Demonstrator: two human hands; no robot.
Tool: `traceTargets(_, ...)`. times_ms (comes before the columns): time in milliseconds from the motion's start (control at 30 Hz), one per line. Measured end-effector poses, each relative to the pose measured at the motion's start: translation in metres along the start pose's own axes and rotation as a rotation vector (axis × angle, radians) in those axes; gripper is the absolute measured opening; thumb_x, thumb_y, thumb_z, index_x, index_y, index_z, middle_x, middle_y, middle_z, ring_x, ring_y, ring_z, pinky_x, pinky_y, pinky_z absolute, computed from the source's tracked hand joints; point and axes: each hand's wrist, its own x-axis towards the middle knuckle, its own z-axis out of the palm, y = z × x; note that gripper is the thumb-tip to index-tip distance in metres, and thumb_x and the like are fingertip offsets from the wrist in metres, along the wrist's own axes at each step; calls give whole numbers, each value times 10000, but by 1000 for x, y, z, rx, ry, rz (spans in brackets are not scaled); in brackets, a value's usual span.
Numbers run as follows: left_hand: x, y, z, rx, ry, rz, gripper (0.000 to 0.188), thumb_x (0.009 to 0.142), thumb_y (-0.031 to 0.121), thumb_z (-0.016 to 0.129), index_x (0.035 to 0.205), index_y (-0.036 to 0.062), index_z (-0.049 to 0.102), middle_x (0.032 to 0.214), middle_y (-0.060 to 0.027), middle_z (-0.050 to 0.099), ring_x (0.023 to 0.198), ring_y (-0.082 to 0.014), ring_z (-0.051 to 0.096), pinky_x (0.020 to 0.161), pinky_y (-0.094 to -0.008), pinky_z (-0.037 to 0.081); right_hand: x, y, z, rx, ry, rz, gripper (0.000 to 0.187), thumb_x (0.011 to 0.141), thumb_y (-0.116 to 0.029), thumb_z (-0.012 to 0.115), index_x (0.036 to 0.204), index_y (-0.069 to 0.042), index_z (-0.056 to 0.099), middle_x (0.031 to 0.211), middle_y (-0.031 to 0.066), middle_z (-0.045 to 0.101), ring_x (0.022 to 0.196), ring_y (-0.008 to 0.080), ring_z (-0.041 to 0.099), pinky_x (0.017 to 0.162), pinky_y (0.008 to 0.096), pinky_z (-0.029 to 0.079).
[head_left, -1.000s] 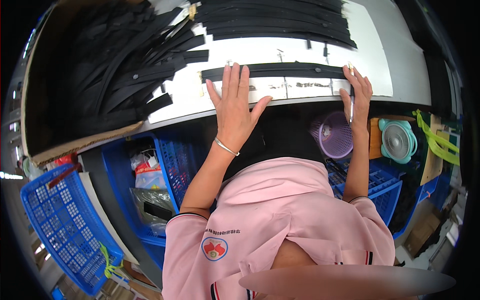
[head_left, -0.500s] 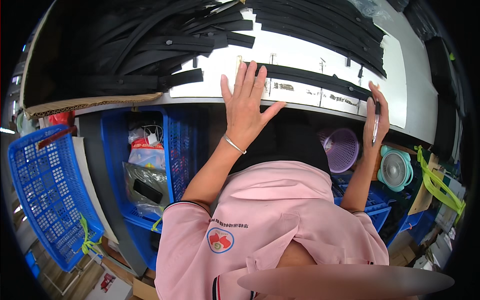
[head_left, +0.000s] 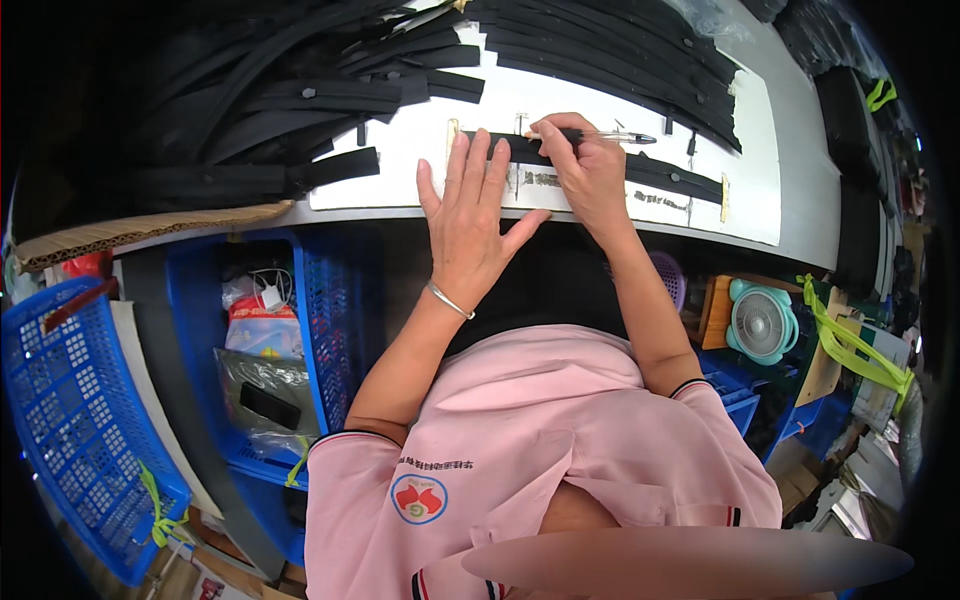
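Note:
A black fabric strip [head_left: 675,180] lies along the near part of a white board [head_left: 752,205] bearing pen marks. My left hand [head_left: 470,205] is spread flat, its fingertips pressing the strip's left end. My right hand [head_left: 592,185] grips a clear pen [head_left: 618,137], its tip end pointing left, just above the strip near a short line marked on the board. Whether the tip touches the strip I cannot tell. Behind, a row of more black strips [head_left: 610,65] lies side by side on the board.
A cardboard box [head_left: 150,237] full of black strips stands at the left. Below the table edge sit a blue crate [head_left: 315,330] holding bags and a phone [head_left: 270,406], another blue basket [head_left: 85,400], a purple basket [head_left: 668,278] and a small teal fan [head_left: 762,320].
My right hand has moved left with the pen, from the strip's right end to near my left hand. My left hand stays on the strip's left end. The whole view has shifted slightly.

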Motion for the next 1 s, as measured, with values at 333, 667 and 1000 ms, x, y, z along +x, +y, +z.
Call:
traceTargets(333,-2,-2,0,-30,11,6,860,786,436,827,1484,55,500,1567,-156,448,1505,-328,342,1190,-626,156,0,2,3,-100,-40,-67,231,987,-118,666,909,86,742,967,100,748,766,114,677,676,245,514)
traceTargets(667,-2,-2,1,-37,4,-16,855,796,462,819,1490,66,512,1569,-145,463,1506,-315,353,1203,-611,111,-1,0,-4,8,-106,-46,214,970,-107,654,896,80,725,903,60,765,638,112,664,582,258,493)
traceTargets(1000,-2,-2,2,6,2,-4,884,769,465,837,1484,64,505,1565,-146,455,1505,-316,349,1198,-631,144,-3,4,1,7,-114,-123,214,967,-125,658,889,66,719,845,74,752,603,126,636,569,273,488)
